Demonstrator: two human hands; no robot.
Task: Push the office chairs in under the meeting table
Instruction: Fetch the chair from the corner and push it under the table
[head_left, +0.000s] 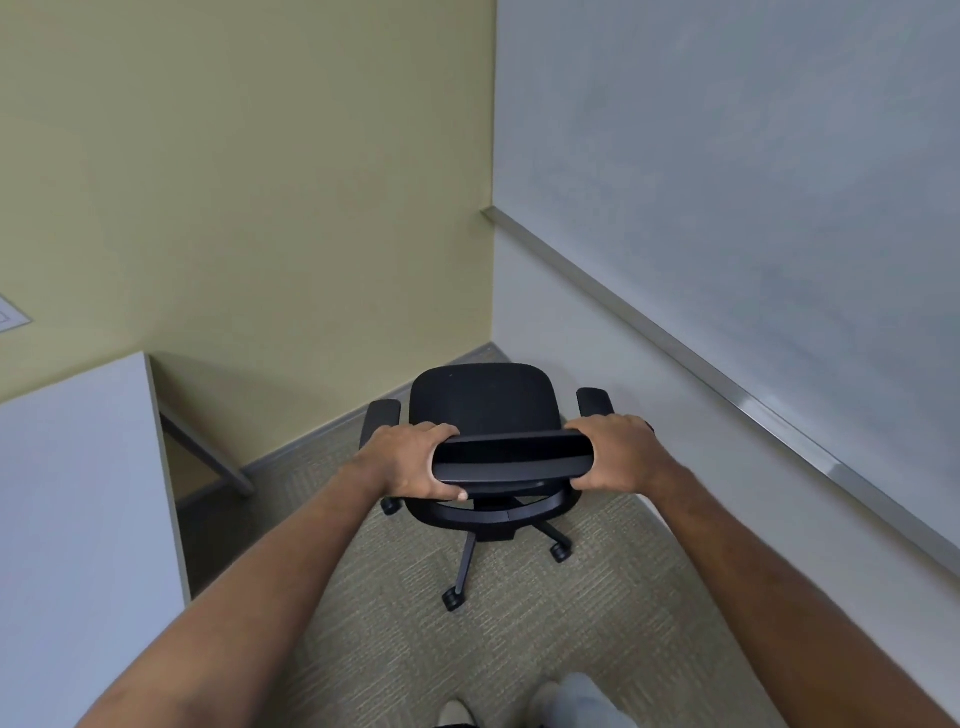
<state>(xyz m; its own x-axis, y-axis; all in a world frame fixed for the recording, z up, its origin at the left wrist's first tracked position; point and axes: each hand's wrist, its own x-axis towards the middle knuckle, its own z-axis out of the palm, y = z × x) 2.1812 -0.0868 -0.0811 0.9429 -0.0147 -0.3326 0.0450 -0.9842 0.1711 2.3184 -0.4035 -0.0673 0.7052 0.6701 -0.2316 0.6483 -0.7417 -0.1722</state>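
A black office chair (483, 397) with armrests and a wheeled base stands on the carpet in front of me, its seat facing the room corner. My left hand (413, 460) grips the left end of the backrest's top edge, thumb underneath. My right hand (613, 454) grips the right end of the same edge. The meeting table (78, 493), white-topped with a grey leg, lies to the left of the chair; the chair stands apart from it, outside its edge.
A yellow-green wall (260, 182) lies ahead and a whiteboard (753, 156) with a metal tray rail (701, 364) runs along the right wall. Open carpet (493, 639) stretches between me and the chair. My feet show at the bottom edge.
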